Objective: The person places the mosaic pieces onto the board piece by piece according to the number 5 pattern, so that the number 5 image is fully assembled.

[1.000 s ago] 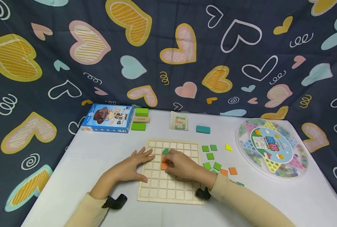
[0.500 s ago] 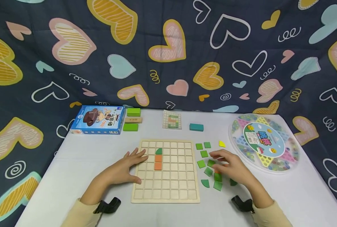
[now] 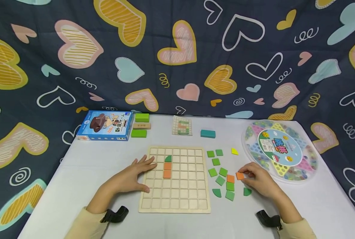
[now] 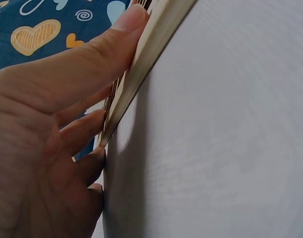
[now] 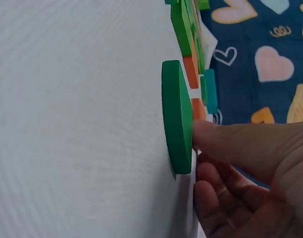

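My left hand (image 3: pixel 129 177) lies with fingers spread along the left edge of the wooden grid board (image 3: pixel 189 192). In the left wrist view its thumb (image 4: pixel 129 20) is on the board's rim (image 4: pixel 136 79). On the board stand two orange square tiles (image 3: pixel 167 170) in a column, topped by a green quarter-round tile (image 3: pixel 168 159). To the right of the board, my right hand (image 3: pixel 259 179) pinches an orange square tile (image 3: pixel 239 176) between thumb and fingers, low at the tabletop. Another green quarter-round tile (image 5: pixel 176 119) lies just in front of the thumb in the right wrist view.
Several loose green square tiles (image 3: pixel 213 172), an orange one (image 3: pixel 230 179) and a yellow piece (image 3: pixel 234 151) lie right of the board. Behind are a pattern card (image 3: pixel 182 125), a teal block (image 3: pixel 208 133), green blocks (image 3: pixel 139 133) and a blue box (image 3: pixel 105 125). A round marble game (image 3: pixel 282 149) stands far right.
My right hand has left the orange tiles on the board and moved right to the loose pieces, where it now grips an orange tile. The left hand stays at the board's edge.
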{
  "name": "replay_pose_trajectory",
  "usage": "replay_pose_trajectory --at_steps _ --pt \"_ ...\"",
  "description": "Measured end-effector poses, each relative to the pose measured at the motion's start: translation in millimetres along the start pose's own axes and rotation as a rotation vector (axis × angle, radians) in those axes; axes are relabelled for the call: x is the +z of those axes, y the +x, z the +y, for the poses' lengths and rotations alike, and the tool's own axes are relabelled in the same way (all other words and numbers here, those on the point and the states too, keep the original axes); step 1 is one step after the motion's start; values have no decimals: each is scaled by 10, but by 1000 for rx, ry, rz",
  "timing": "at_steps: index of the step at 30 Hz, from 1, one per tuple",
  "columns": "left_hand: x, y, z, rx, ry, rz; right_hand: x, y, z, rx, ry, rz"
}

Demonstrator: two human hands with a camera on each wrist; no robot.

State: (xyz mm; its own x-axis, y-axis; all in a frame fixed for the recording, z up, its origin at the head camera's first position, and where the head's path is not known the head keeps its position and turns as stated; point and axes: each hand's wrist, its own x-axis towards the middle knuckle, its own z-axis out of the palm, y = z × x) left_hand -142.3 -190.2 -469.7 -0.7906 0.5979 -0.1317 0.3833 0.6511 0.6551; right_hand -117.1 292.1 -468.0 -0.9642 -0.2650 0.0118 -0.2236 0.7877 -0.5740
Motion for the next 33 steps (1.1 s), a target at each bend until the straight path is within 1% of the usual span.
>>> replay_pose_trajectory --at_steps 2,4,5,7,9,11,13,16,19,23,27,30,33 --pt "15 0 2 7 -7 -2 -8 -5 -42 36 -2 1" --pt "30 -1 9 3 -14 -9 -14 -12 -129 67 25 1" --pt "36 -1 12 1 -12 -13 -9 -12 -185 65 49 2" --pt "43 -3 22 0 -7 -15 17 10 -323 27 107 6" --pt "44 4 31 0 -4 -12 73 65 -472 -33 164 13" --pt "40 15 35 4 8 -6 153 147 -615 -99 212 12" --pt "35 28 35 9 9 0 248 245 -754 -149 241 -2" --pt "33 42 27 14 9 2 400 391 -955 -195 263 -55" --pt "38 42 11 14 0 1 543 528 -1145 -242 258 -123" --pt "36 22 -10 12 2 5 715 686 -1369 -298 213 -210" --pt "19 -21 -21 1 -2 12 880 796 -1535 -320 97 -268" --pt "17 -20 -31 3 -2 7 963 840 -1592 -323 -3 -275" --pt "16 -20 -45 7 6 12 1004 869 -1629 -340 -68 -272"
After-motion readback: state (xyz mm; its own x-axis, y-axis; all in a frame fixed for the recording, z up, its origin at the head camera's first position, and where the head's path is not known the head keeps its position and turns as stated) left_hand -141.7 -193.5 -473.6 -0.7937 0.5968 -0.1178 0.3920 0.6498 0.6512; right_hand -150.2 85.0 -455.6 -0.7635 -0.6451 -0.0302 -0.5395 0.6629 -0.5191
